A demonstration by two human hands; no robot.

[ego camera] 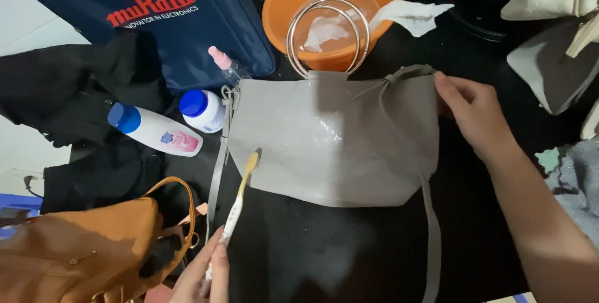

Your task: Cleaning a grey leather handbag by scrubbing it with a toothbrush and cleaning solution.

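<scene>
A grey handbag (331, 141) with round metal ring handles (327, 34) lies flat on a black cloth, and its face looks wet and shiny. My left hand (206, 272) holds a yellow and white toothbrush (240, 197) by its handle, the bristle end touching the bag's lower left edge. My right hand (471, 112) grips the bag's upper right corner by the knotted strap. The bag's long grey strap (432, 240) trails down to the right.
An orange basin (293, 3) with a clear bowl and tissue stands behind the bag. Two blue-capped white bottles (156, 129) and a small pink-topped spray bottle (223, 63) lie at left by a navy tote (168, 22). A tan leather bag (81, 253) sits bottom left, pale bags top right.
</scene>
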